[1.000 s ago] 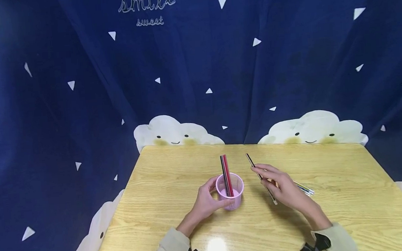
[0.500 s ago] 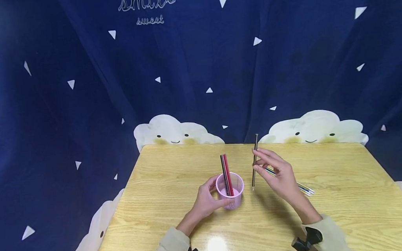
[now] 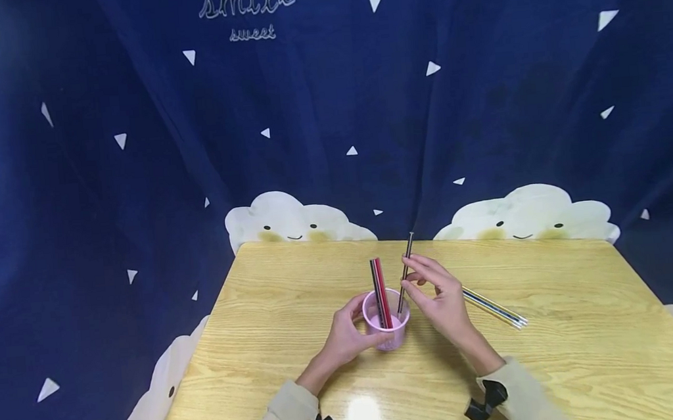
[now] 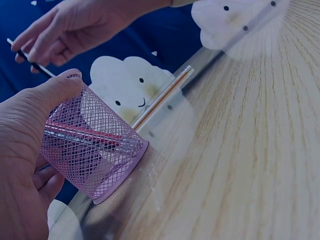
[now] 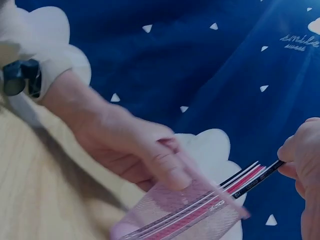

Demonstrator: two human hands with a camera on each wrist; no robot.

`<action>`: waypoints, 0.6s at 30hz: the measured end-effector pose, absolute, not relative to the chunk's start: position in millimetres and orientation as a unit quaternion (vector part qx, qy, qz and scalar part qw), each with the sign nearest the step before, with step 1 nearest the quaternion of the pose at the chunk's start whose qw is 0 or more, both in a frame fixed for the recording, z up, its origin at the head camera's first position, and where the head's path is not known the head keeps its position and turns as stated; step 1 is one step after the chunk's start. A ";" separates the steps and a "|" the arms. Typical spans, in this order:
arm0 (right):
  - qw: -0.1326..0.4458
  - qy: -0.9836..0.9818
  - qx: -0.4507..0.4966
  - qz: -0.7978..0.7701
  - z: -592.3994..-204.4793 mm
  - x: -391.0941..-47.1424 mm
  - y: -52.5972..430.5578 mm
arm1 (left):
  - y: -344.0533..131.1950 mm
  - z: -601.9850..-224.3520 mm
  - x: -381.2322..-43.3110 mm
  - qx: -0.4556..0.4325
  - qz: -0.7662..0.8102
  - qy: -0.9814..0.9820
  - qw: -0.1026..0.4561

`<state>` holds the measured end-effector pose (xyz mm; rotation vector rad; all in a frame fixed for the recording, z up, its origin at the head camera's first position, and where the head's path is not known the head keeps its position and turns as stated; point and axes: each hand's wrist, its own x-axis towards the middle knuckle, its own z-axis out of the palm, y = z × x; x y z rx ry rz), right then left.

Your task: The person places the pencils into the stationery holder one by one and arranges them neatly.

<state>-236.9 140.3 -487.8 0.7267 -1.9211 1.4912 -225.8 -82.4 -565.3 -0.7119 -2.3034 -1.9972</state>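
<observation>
A pink mesh pencil cup (image 3: 390, 341) stands on the wooden table, and my left hand (image 3: 344, 338) grips its side with thumb and fingers around it. Several red and black pencils (image 3: 379, 282) lean inside; their lower parts show through the mesh wall (image 4: 100, 130) in the left wrist view. My right hand (image 3: 444, 300) pinches a dark pencil (image 3: 408, 252) near its middle, between thumb and fingertips. That pencil is tilted, its lower end within the cup's mouth on the right side. How deep it reaches is hard to tell.
Several more pencils (image 3: 495, 307), with yellow, blue and white tones, lie together on the table (image 3: 590, 348) right of my right hand. A dark blue curtain (image 3: 328, 105) with white clouds and triangles hangs behind the table.
My right hand has raised the dark pencil, turned it more upright and carried it left, bringing its lower end into the cup's mouth. My left hand and the cup have stayed put.
</observation>
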 end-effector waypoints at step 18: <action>0.274 -0.763 0.286 0.511 -517.6 -231.4 128.6 | -81.8 -543.0 -215.4 -0.242 -0.635 -0.734 0.009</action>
